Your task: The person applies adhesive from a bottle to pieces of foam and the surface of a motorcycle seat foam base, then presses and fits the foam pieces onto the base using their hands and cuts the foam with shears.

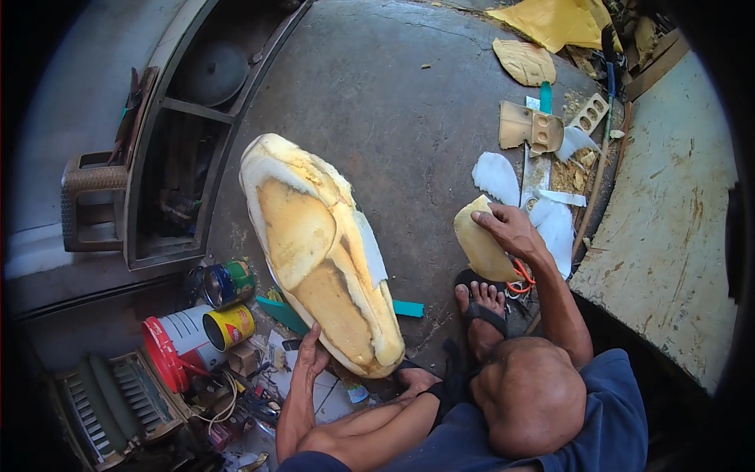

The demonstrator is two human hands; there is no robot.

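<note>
My left hand (313,352) grips the lower left edge of a long padded foam piece (299,228), cream and yellow with a worn, recessed surface, tilted over the grey floor (362,94). My right hand (499,228) pinches a thin, pale yellow foam sheet (476,244) at the right of it, thumb on top. Orange-handled scissors (523,283) lie just below that sheet, partly hidden. A teal strip (409,307) shows beside and under the big foam piece. My bent knee and sandalled foot (487,315) are at the lower right.
Paint tins (228,326), a red-lidded bucket (165,358) and clutter lie lower left. A cabinet (197,110) borders the left. Right are white padding scraps (494,177), beige foam pieces (523,63), a yellow sheet (550,23), debris and a pale board (653,236).
</note>
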